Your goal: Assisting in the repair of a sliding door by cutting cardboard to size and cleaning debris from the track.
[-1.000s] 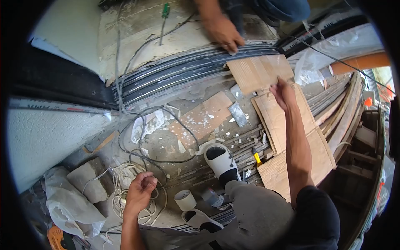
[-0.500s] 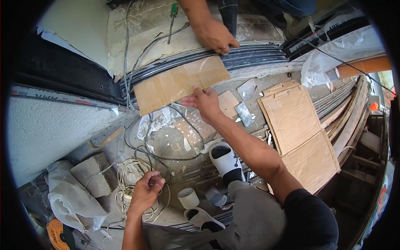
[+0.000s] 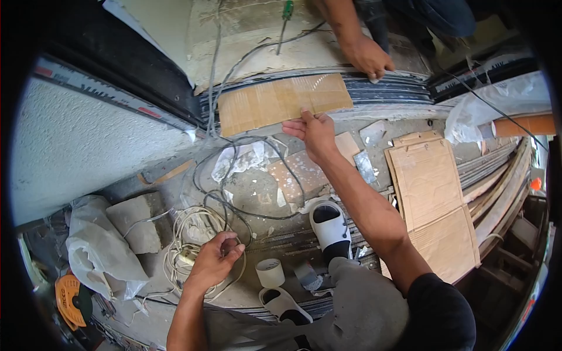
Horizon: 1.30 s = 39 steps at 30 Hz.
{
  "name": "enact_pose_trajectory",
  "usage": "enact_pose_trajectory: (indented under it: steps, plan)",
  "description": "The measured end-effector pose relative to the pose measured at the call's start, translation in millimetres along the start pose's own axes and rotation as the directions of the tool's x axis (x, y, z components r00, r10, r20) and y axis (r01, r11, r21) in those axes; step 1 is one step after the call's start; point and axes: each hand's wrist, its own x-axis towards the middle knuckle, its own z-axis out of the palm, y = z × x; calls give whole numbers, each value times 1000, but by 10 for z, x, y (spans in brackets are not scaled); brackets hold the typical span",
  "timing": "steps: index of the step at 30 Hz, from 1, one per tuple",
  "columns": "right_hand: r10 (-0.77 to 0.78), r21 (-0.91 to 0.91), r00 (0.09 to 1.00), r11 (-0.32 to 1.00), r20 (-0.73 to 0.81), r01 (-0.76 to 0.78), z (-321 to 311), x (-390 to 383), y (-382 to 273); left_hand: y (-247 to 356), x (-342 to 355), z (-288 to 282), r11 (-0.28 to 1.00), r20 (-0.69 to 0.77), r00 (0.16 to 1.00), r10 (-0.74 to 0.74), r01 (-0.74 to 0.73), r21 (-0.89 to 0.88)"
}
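A strip of brown cardboard (image 3: 263, 105) lies over the dark metal sill track (image 3: 386, 89). My right hand (image 3: 316, 130) pinches its near edge between thumb and fingers. Lower left, my left hand (image 3: 218, 260) hovers by a coil of pale cable (image 3: 190, 225), fingers loosely curled and thumb apart, with nothing visible in it. Across the track, a co-worker's hand (image 3: 367, 57) rests its fingertips on the track, right of the cardboard and apart from it.
Beyond the track lies a green-handled screwdriver (image 3: 285, 17). Black cable (image 3: 257, 216) loops over the littered floor. Folded cardboard (image 3: 433, 193) lies to the right, near an orange pipe (image 3: 524, 126). A tape roll (image 3: 270, 272) stands by my shoes; a concrete block (image 3: 137, 222) sits left.
My view has swung, so the scene sits further right. The cardboard strip has turned more level along the track. The co-worker's hand has moved right, away from the strip's corner.
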Motion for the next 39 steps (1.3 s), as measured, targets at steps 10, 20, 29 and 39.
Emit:
enact_pose_trajectory:
  steps: [10, 20, 29, 39]
  plan:
    - [98, 76, 986, 993, -136, -88, 174, 36, 120, -38, 10, -17, 1000, 15, 1000, 7, -7, -15]
    - [88, -30, 980, 995, -181, -95, 167, 81, 123, -27, 28, -34, 1000, 24, 1000, 16, -16, -3]
    - [69, 0, 968, 997, -241, -71, 234, 63, 153, -26, 167, 29, 970, 14, 999, 35, -30, -240]
    - [55, 36, 970, 998, -237, -48, 283, 25, 241, 859, 1990, -79, 614, -341, 939, -47, -242, -751]
